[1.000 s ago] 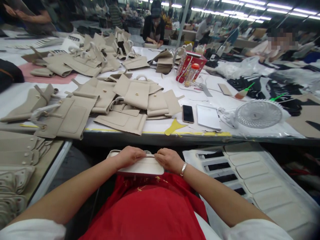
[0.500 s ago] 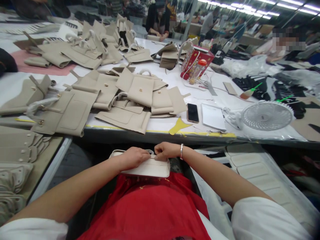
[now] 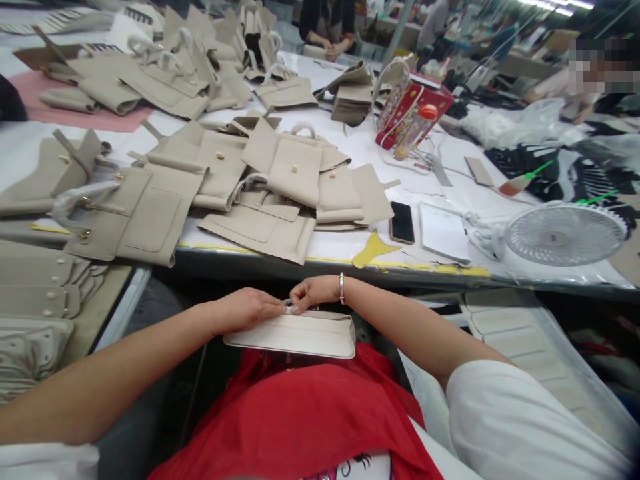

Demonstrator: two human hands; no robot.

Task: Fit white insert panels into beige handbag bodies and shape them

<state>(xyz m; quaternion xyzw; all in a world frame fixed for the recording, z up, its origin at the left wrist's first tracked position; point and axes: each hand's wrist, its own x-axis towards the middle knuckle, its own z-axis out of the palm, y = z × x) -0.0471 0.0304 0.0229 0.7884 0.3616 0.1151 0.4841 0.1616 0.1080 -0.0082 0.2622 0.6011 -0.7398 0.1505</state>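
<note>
A cream-coloured handbag (image 3: pixel 305 333) rests on my lap against the red apron, its broad face turned up toward me. My left hand (image 3: pixel 250 309) lies over its upper left edge, fingers closed along the rim. Close beside it, my right hand (image 3: pixel 313 293), with a silver bracelet at the wrist, pinches at the middle of the same top edge. A small grey strip shows between the fingertips of both hands; what exactly the right fingers pinch is too small to tell.
Beige bag panels with handles (image 3: pixel 150 213) cover the table's left half. A phone (image 3: pixel 402 222), a notepad (image 3: pixel 443 230), a white fan (image 3: pixel 565 233) and a red box (image 3: pixel 413 110) are on the right. Cut pieces (image 3: pixel 35 287) lie stacked at lower left. A co-worker's hands (image 3: pixel 335 50) show across the table.
My right hand has shifted left along the bag's edge, closer to my left hand. The bag has tipped so more of its long face shows. The view has tilted downward slightly.
</note>
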